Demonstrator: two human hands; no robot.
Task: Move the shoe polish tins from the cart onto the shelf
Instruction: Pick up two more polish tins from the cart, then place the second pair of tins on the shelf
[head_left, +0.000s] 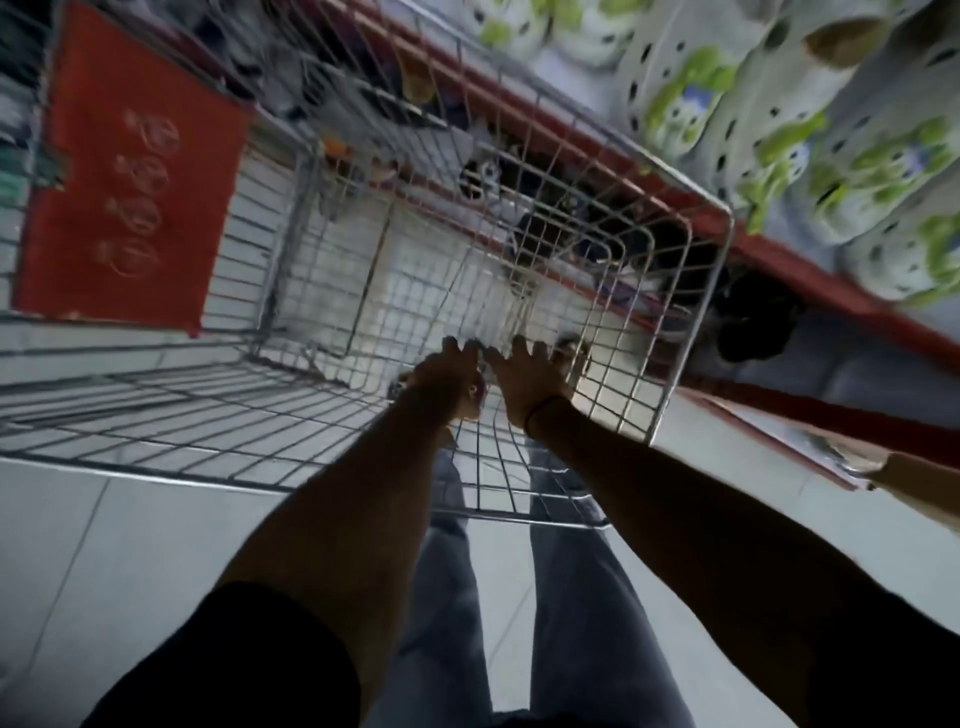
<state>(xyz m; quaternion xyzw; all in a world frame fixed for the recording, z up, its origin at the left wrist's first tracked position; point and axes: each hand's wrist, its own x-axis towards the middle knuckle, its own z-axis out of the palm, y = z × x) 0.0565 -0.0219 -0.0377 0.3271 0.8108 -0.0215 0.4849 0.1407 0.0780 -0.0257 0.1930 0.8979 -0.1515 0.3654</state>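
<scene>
Silver wire cart (691, 312), red flap (130, 171) with pale circle marks, red shelf edge (810, 291), white clogs (779, 104) with black dots and green figures, grey trousers (582, 582), black sleeves (244, 665)

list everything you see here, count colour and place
cart: one, silver wire, centre, floor showing through
red panel: one, on the cart's left end
shelf edge: one, red, running along the cart's right side
soft goods: several, white and green with dark spots, on the shelf, top right
tins: small round things blurred near the hands, count unclear
floor: pale tiles
left hand: reaching into the cart
right hand: beside it, band on the wrist
legs: two, grey trousers, below the cart
</scene>
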